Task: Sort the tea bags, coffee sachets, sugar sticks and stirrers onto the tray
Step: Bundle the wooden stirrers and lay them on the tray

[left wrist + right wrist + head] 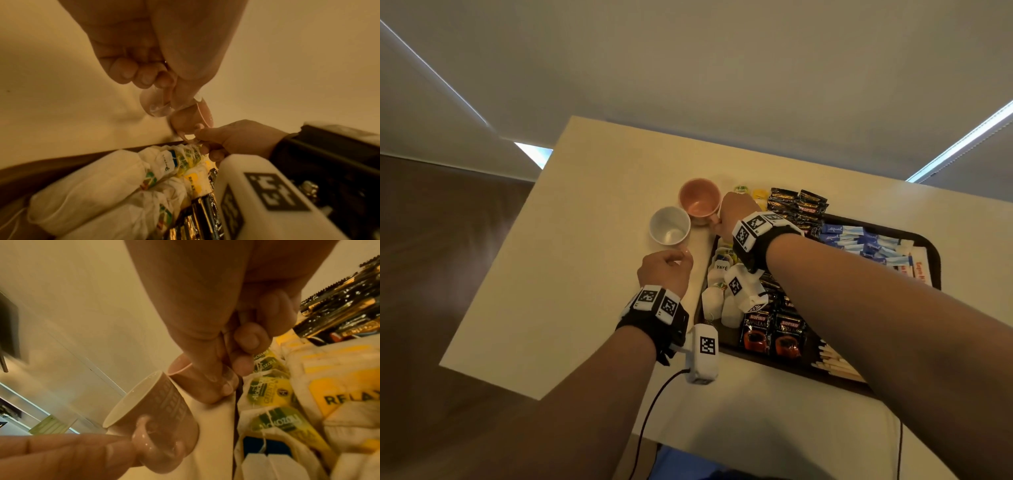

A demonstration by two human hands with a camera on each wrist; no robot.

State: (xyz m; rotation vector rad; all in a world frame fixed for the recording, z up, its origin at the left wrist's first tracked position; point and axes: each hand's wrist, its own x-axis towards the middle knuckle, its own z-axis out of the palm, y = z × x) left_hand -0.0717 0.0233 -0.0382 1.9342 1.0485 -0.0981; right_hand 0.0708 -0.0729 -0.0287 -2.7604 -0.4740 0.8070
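A dark tray (932, 254) on the cream table holds white tea bags (717, 291) at its left end, Kopiko coffee sachets (770, 330), blue sugar sticks (859, 240) and wooden stirrers (835, 363). More black coffee sachets (799, 204) are piled at the tray's far left corner. Just left of the tray stand a pink cup (699, 198) and a white cup (669, 226). My left hand (681, 255) pinches the white cup's handle (141, 434). My right hand (719, 222) grips the pink cup's handle (190, 138), directly above the tea bags (176, 160).
Two small portion pots, a green-lidded pot (741, 189) and a yellow pot (758, 196), sit on the table behind the pink cup. White sachets with red print (919, 269) lie at the tray's right end. The table's left edge (500, 267) drops to a dark floor. A cable (654, 404) trails from my left wrist.
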